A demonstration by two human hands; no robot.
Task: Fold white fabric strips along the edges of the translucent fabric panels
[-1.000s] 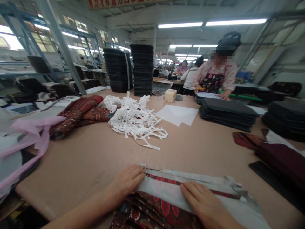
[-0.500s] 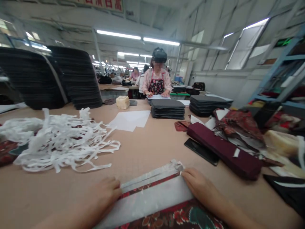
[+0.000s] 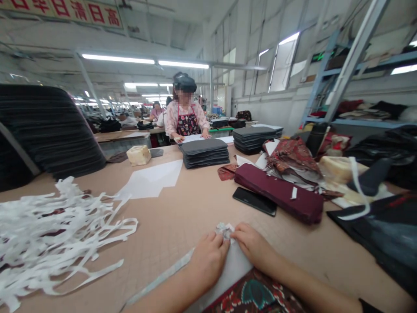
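- Busy workshop, tan counter (image 3: 182, 217) strewn with white strips (image 3: 48, 234) at left, phone (image 3: 254, 201) and maroon roll (image 3: 280, 193) at right.
- Moved together since a moment ago: left hand (image 3: 208, 261) and right hand (image 3: 252, 245), once spread along the folded edge.
- Now pinching the crumpled end of white-backed patterned fabric (image 3: 234, 269), near centre; both grips closed on it.

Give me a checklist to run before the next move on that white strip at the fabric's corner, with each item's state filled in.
1. Left hand on the white strip: ok.
2. Right hand at the strip's crumpled end: ok, fingertips touch it.
3. Patterned fabric flat on the table: cannot tell, mostly out of frame.
4. Black phone apart from the hands: ok.
5. Pile of white strips apart from the work: ok.
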